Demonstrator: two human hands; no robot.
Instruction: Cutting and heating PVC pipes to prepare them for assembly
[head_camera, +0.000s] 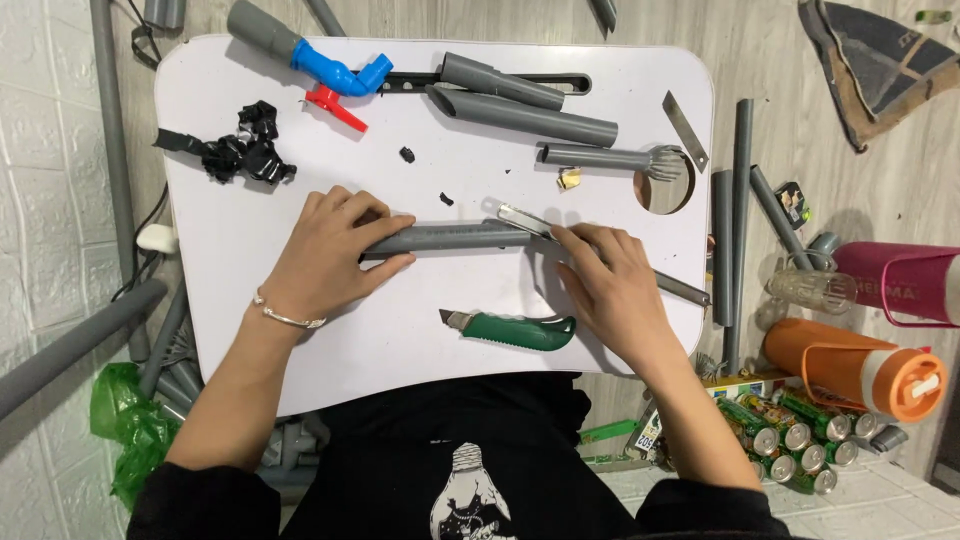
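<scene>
Nearest the body, a green-handled utility knife is seen lying flat on the white surface, just in front of both hands and untouched. The left hand is wrapped over one end of a grey plastic pipe, fingers curled around it and pressing it down; the pipe lies crosswise at the middle of the surface. The right hand is closed on a thin metal blade, which is laid at a slant against the pipe's upper side. The cut is judged to go best if the pipe is kept pinned so that it cannot roll, with the blade drawn in short, steady strokes and the fingers kept behind the edge. The pipe appears smooth, matt and round, the blade flat and shiny. Further back, small black scraps are scattered, and a crumpled black tape bundle lies to the left. At the far edge, more grey pipe lengths, one frayed into strips at its end, and a blue plastic valve with a red handle are laid.
</scene>
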